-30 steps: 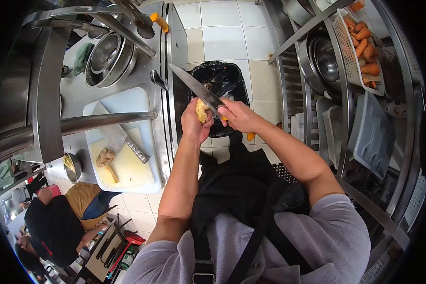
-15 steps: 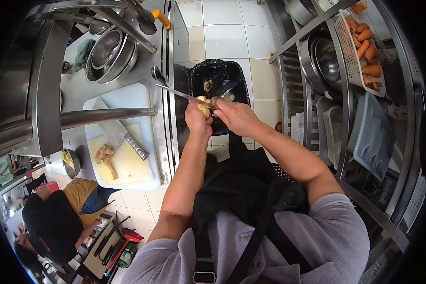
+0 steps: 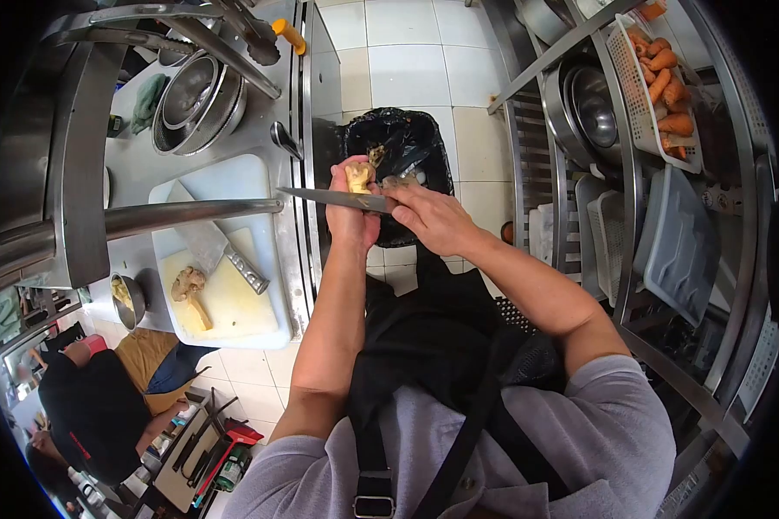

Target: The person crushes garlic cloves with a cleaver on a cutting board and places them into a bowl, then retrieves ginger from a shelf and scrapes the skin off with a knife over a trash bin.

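Note:
Over a black-lined trash bin (image 3: 437, 143), my left hand (image 3: 349, 223) is closed around a partly peeled piece of ginger (image 3: 360, 176), its yellow flesh facing up. My right hand (image 3: 435, 218) grips a knife (image 3: 337, 198); its handle is hidden in my fingers. The blade points left and lies across my left palm, just below the ginger. To the left, a white cutting board (image 3: 264, 186) bears a cleaver (image 3: 206, 246), an unpeeled ginger root (image 3: 187, 283) and a peeled yellow piece (image 3: 199, 315).
Metal bowls and strainers (image 3: 190, 108) stand on the steel counter (image 3: 273, 104). A steel bar (image 3: 190, 216) crosses above the board. On the right, a rack (image 3: 571, 203) holds bowls and a basket of carrots (image 3: 666, 78). Another person (image 3: 95, 411) is at lower left.
The ginger has turned in my left hand, which has opened out slightly and shifted left. The knife has moved lower, its blade now below the ginger instead of against it.

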`<state>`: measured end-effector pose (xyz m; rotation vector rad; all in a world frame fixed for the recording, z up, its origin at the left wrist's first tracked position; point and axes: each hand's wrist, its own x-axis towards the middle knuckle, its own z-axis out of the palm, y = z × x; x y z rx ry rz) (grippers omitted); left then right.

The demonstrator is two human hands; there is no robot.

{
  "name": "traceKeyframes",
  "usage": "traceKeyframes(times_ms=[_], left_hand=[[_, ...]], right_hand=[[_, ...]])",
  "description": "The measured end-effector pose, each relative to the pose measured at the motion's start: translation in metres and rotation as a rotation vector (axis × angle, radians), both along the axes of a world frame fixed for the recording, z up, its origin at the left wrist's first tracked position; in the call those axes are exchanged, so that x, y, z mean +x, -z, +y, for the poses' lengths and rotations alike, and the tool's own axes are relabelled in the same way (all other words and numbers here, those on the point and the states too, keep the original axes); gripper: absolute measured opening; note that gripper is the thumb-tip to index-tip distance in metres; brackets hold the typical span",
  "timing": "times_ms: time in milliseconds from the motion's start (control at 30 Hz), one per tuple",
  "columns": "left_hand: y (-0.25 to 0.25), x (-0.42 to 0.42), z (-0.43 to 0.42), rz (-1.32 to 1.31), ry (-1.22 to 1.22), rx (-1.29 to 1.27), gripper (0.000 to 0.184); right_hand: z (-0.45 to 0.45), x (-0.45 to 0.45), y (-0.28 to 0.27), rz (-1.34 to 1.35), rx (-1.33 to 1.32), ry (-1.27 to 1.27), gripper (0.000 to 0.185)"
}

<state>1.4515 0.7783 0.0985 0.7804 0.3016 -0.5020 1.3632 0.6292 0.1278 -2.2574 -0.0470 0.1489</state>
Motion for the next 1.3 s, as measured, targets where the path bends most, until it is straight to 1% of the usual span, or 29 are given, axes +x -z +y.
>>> traceKeyframes(times_ms=[67, 133, 200, 267, 300, 367, 400, 433, 500, 567, 600, 667, 700, 733, 800, 833, 867, 900, 967, 1000, 1033, 1067, 1133, 1167, 1200, 1267, 1300], left_hand=[[-0.004, -0.001, -0.002, -0.004, -0.012, 0.028, 0.044], [-0.002, -0.001, -0.003, 0.013, -0.032, 0.049, 0.044], [0.000, -0.002, -0.001, 0.035, -0.053, 0.073, 0.044], [0.001, -0.001, 0.004, -0.048, 0.021, 0.043, 0.044], [0.002, 0.000, 0.004, -0.046, 0.022, 0.043, 0.044], [0.005, 0.000, 0.005, -0.041, 0.026, 0.150, 0.045], [-0.001, -0.010, -0.006, -0.034, -0.003, 0.229, 0.045], [-0.001, -0.012, -0.006, -0.016, -0.025, 0.227, 0.046], [-0.003, -0.013, -0.006, 0.000, -0.044, 0.224, 0.046], [-0.003, -0.014, -0.004, 0.018, 0.029, 0.252, 0.045], [-0.002, -0.012, -0.003, 0.017, 0.026, 0.252, 0.045], [0.001, -0.010, 0.000, 0.047, 0.122, 0.125, 0.044], [-0.001, -0.008, 0.002, 0.054, 0.172, 0.118, 0.042], [-0.002, -0.008, 0.000, 0.054, 0.172, 0.117, 0.042], [-0.003, -0.009, -0.003, 0.078, 0.158, 0.170, 0.041], [0.002, -0.007, -0.004, 0.076, 0.160, 0.169, 0.041], [0.008, -0.005, -0.003, 0.065, 0.103, 0.176, 0.041], [0.007, -0.004, -0.003, 0.056, 0.044, 0.184, 0.040], [0.006, -0.003, -0.002, 0.080, 0.049, 0.161, 0.039], [0.005, -0.002, -0.003, 0.103, 0.061, 0.138, 0.037], [0.007, -0.003, 0.000, 0.087, 0.102, 0.080, 0.036], [0.008, -0.004, 0.002, 0.087, 0.103, 0.080, 0.036], [0.007, -0.006, 0.005, 0.131, 0.195, -0.056, 0.039], [0.008, -0.006, 0.005, 0.127, 0.237, -0.077, 0.041], [0.003, -0.007, 0.003, 0.128, 0.239, -0.077, 0.041], [-0.006, -0.011, -0.004, 0.101, 0.201, -0.013, 0.054], [-0.015, -0.013, -0.007, 0.101, 0.203, -0.015, 0.054]], right_hand=[[0.002, 0.001, -0.004, 0.014, 0.013, 0.001, 0.050], [0.002, 0.002, -0.007, 0.009, -0.032, -0.007, 0.050], [0.004, 0.003, -0.003, -0.016, -0.003, -0.009, 0.049], [0.007, 0.005, 0.000, -0.042, 0.024, -0.009, 0.049], [0.008, 0.005, 0.001, -0.049, 0.042, -0.004, 0.048], [0.011, 0.009, 0.001, -0.056, 0.061, 0.003, 0.047], [0.012, 0.013, -0.001, -0.006, 0.051, 0.003, 0.046], [0.013, 0.015, -0.002, 0.045, 0.044, 0.003, 0.046], [0.011, 0.015, 0.001, 0.018, 0.068, -0.007, 0.045], [0.005, 0.014, 0.002, -0.007, 0.088, -0.019, 0.045], [0.000, 0.014, -0.002, 0.022, 0.109, -0.066, 0.041], [-0.006, 0.015, -0.008, 0.052, 0.131, -0.115, 0.039], [-0.009, 0.016, -0.020, 0.090, 0.138, -0.093, 0.036], [-0.011, 0.017, -0.025, 0.126, 0.143, -0.071, 0.035], [-0.012, 0.016, -0.023, 0.101, 0.110, -0.077, 0.032], [-0.010, 0.014, -0.025, 0.079, 0.011, -0.074, 0.030], [-0.008, 0.011, -0.027, 0.059, -0.088, -0.071, 0.029], [-0.006, 0.009, -0.026, 0.061, -0.087, -0.072, 0.029], [-0.003, 0.005, -0.023, -0.112, -0.065, -0.029, 0.023], [-0.005, 0.006, -0.020, -0.112, -0.065, -0.024, 0.023], [-0.008, 0.009, -0.017, -0.026, 0.117, -0.004, 0.022], [-0.012, 0.013, -0.013, 0.060, 0.300, 0.013, 0.021], [-0.018, 0.017, -0.009, 0.058, 0.297, 0.002, 0.022], [-0.019, 0.018, -0.007, 0.058, 0.294, -0.005, 0.022], [-0.020, 0.019, -0.009, 0.059, 0.294, -0.002, 0.022], [-0.022, 0.021, -0.015, 0.201, 0.322, 0.044, 0.022], [-0.022, 0.021, -0.017, 0.200, 0.321, 0.046, 0.022]])
